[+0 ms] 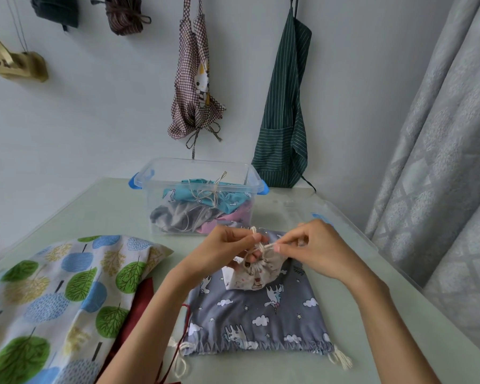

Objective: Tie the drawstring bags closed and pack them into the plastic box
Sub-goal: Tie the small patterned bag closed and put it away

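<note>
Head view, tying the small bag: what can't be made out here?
- Knot on the small white bag: covered by the fingers of the left hand and right hand.
- Lower bags in the plastic box: piled under the blue one and blurred by the wall.
- Red cloth: mostly under the tree-print bag.
- Tree-print bag: cut off by the left edge.

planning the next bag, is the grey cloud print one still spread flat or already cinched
Spread flat: the grey bag lies unbunched on the table, its mouth wide.

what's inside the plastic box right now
The plastic box holds tied bags: a teal bag on top, a grey bag and a pink bag below. Anything beneath them is covered.
</note>
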`<state>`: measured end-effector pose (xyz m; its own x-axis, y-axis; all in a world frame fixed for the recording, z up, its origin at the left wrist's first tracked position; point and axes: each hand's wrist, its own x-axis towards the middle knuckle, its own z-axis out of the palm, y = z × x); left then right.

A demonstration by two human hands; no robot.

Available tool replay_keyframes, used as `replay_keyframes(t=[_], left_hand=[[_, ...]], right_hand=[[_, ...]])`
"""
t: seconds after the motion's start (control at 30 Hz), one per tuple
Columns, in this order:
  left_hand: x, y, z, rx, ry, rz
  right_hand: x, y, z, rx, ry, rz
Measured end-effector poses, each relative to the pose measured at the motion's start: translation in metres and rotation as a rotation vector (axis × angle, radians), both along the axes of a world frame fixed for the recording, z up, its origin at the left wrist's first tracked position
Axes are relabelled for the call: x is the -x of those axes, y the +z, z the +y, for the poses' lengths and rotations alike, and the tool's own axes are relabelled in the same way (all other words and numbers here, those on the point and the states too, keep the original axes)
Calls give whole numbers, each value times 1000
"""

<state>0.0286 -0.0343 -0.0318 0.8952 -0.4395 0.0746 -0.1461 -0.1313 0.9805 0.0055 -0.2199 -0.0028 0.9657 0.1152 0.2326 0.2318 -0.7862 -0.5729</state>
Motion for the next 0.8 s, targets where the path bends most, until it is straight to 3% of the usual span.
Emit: replay_keyframes(t=[0.17, 0.3, 0.4, 0.53, 0.7, 0.8], left_hand=[[2, 2, -3, 22, -54, 43], [-1, -5, -7, 171, 104, 132], [-2, -3, -3, 289, 118, 240], [0, 5, -3, 399, 30, 381], [1, 8, 0, 414, 26, 393], [0, 8, 4, 342, 60, 308]], right_hand=[[4, 1, 6, -23, -120, -167], [2, 0, 16, -189, -159, -249], [4, 9, 9, -374, -65, -96], [17, 19, 5, -344, 199, 148], [18, 18, 4, -206, 236, 182], [14, 17, -2, -163, 175, 96]])
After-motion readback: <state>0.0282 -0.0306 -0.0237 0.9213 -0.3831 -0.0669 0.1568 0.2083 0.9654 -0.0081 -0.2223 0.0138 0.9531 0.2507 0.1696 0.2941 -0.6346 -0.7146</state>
